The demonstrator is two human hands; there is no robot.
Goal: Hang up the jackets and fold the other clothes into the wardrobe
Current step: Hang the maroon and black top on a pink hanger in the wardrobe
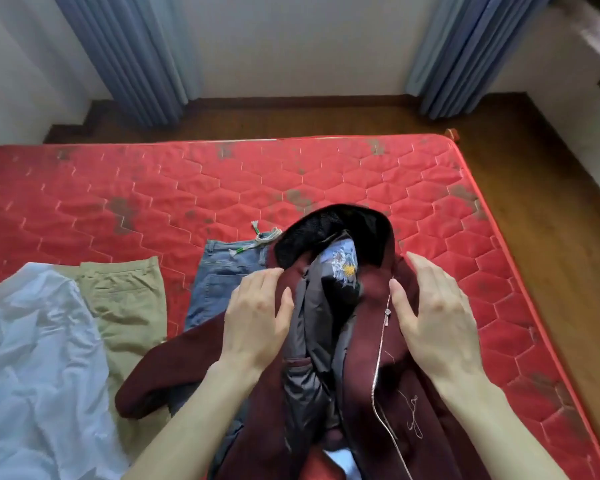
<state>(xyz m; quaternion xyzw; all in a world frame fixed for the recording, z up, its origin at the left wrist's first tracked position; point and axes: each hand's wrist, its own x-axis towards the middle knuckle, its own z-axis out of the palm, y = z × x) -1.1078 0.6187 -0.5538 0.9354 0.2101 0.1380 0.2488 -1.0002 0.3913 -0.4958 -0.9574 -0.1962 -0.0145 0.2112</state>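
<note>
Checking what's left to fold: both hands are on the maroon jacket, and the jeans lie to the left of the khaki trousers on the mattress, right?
Not quite. In the head view the jeans lie to the right of the khaki trousers. The rest holds: the left hand and right hand are on the maroon jacket, on the mattress.

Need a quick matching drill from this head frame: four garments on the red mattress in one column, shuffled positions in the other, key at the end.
Things:
1. dark maroon zip jacket with black collar
2. faded blue denim jeans with drawstring
3. khaki cotton trousers
4. crumpled white shirt

Places:
A. far left edge of the view
B. between the white garment and the denim
C. under both hands
D. partly covered by the maroon garment, just left of the left hand

Pairs: 1-C, 2-D, 3-B, 4-A
</note>
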